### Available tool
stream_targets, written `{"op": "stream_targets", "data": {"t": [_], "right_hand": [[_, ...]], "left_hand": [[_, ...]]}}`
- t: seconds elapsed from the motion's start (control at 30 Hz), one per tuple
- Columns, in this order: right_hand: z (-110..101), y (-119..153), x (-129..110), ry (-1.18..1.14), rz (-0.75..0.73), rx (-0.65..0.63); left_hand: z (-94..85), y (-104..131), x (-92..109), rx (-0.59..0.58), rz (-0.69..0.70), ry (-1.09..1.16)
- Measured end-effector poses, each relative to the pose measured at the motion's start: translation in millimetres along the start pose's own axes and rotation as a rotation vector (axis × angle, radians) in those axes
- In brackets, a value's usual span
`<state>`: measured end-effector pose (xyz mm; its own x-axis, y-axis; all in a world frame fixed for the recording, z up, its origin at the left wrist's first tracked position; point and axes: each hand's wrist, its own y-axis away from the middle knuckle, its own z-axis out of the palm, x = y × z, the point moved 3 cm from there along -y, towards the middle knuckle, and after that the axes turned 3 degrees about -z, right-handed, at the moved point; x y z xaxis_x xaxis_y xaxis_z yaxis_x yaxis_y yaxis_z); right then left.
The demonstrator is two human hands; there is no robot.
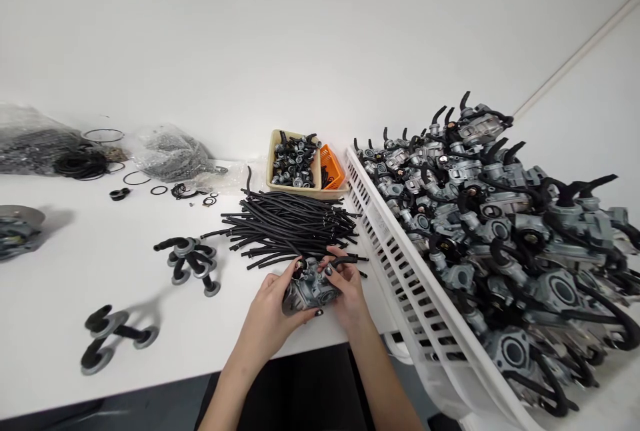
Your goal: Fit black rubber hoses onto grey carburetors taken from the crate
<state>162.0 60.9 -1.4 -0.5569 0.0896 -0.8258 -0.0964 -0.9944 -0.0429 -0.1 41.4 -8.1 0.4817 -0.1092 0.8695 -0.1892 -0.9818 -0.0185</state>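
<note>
A grey metal carburetor [311,289] is held between both hands near the table's front edge. My left hand [273,311] wraps round its left side, thumb along the front. My right hand [347,291] grips its right side, fingers beside a short black hose [345,260] that sticks out to the right. Just behind the hands lies a loose pile of black rubber hoses [290,221]. Left of them, metal caps with black hose pieces [193,257] stand in a cluster on the white table, and a second small group [113,331] is nearer the front left.
A large white slatted basket [400,264] heaped with carburetors [500,231] stands at the right. Behind the hoses are a cream tray [271,171] of small parts and an orange basket [334,157]. Plastic bags [167,151], black rings [159,190] and a bowl [25,214] are at the left.
</note>
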Motion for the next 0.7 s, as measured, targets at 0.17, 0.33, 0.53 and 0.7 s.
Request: {"op": "stream_targets", "data": {"t": [0.17,0.33,0.53,0.7], "right_hand": [[1.5,0.9,-2.7,-0.032,0.009,0.007],[2.5,1.0,-5.5,-0.042,0.015,0.024],[4.0,2.5,-7.2,-0.042,0.027,0.036],[2.6,2.8,-6.6,-0.065,0.038,0.043]], "left_hand": [[-0.8,0.2,0.5,0.018,0.005,0.000],[-0.7,-0.7,1.6,0.008,-0.009,0.009],[-0.5,-0.9,0.3,0.016,-0.007,0.026],[-1.1,0.4,1.2,0.026,-0.009,0.016]]}}
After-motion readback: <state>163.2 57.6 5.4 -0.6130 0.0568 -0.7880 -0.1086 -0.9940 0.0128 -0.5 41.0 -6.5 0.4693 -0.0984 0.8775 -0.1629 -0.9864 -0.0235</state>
